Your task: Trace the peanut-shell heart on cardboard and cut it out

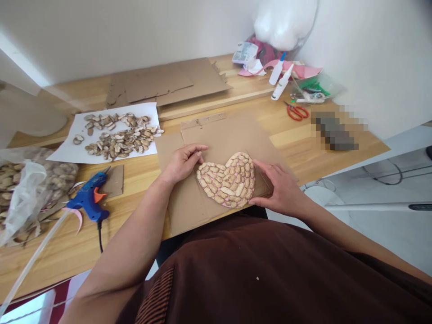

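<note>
Two hands (232, 180), one shell heart (227, 180)

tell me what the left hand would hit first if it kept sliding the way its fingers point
The left hand rests flat on the cardboard sheet, fingers pointing right toward the shell-covered heart. Going straight on, it would probably meet the heart's upper left lobe first; the fingertips already look about level with its edge.

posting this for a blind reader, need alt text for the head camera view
Two bare hands rest on either side of a heart shape covered in peanut shells, left hand and right hand, on a cardboard sheet on a wooden table. A blue glue gun and loose shells on white paper lie to the left.
</note>
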### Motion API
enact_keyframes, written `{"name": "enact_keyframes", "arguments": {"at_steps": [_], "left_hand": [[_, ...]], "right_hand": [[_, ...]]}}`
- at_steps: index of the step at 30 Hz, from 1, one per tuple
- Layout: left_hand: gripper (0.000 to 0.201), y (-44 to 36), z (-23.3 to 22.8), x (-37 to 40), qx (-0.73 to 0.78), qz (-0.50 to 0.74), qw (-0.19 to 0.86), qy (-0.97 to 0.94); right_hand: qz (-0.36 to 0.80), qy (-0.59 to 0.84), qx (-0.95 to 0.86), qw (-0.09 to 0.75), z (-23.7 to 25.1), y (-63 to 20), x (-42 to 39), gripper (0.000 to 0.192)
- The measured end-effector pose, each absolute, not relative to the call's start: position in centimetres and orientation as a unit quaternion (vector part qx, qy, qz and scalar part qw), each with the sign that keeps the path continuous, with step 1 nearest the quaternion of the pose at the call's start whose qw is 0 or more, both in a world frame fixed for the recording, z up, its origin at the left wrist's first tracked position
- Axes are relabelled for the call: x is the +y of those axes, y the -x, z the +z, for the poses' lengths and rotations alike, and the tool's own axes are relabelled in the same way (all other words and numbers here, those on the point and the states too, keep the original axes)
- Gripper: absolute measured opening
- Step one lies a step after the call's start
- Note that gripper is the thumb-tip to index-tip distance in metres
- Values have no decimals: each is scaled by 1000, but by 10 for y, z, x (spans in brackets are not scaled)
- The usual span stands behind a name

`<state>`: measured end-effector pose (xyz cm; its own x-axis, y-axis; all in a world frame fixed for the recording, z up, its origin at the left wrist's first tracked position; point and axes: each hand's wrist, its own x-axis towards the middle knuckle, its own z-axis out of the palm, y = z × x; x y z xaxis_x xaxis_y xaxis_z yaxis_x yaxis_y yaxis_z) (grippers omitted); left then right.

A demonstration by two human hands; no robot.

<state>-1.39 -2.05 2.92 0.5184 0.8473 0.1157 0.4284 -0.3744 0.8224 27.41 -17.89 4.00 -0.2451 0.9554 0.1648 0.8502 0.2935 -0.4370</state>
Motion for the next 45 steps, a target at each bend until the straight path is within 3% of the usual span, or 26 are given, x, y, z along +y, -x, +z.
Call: {"name": "enact_keyframes", "arguments": {"at_steps": [8,19,45], "left_hand": [[37,13,32,-22,422,282,396,-765],[37,14,26,-20,410,295,400,-765],[43,44,37,-8,400,262,422,-770]], "right_hand": [[95,589,-778,197,33,-257,-193,116],[87,603,-767,199,28,-251,-191,98],[42,610,-765,203,25,-237,-175,91]]}}
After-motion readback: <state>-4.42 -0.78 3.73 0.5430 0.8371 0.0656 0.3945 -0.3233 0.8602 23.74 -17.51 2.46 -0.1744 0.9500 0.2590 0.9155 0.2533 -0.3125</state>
